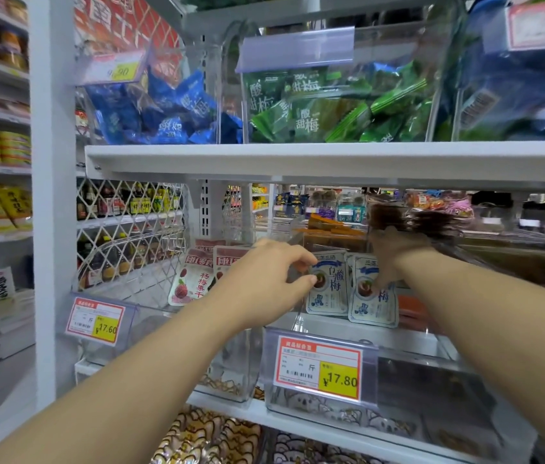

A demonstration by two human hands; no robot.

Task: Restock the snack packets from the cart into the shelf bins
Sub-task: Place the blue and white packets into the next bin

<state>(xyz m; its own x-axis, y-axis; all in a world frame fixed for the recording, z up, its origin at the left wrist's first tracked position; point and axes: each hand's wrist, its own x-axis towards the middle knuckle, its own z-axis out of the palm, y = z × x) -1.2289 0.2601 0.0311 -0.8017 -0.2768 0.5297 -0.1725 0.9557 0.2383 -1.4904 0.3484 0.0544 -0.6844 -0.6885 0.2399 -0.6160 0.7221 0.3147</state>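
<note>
Head view. Two pale-blue snack packets are standing upright, side by side and faces outward, in the clear bin behind the 17.80 price label. The cart is not showing.

The left hand is pinching the left packet by its left edge between thumb and forefinger. My reading: it is steadying the packet so that it is facing front and not slumping.

The right hand is reaching in from above, wrist bent, fingers pointing down onto the front of the right packet. The thumb is hidden, so I cannot tell whether it is gripping or only pressing. It looks to be seating this packet beside its neighbour.

Both forearms are stretching forward and slightly up under the upper shelf, left from lower left, right from the right edge.

Pink packets are standing in the next bin to the left, apart from the hands.

Judgement: this is the placing and straightening step, and the bin is looking far from full.
</note>
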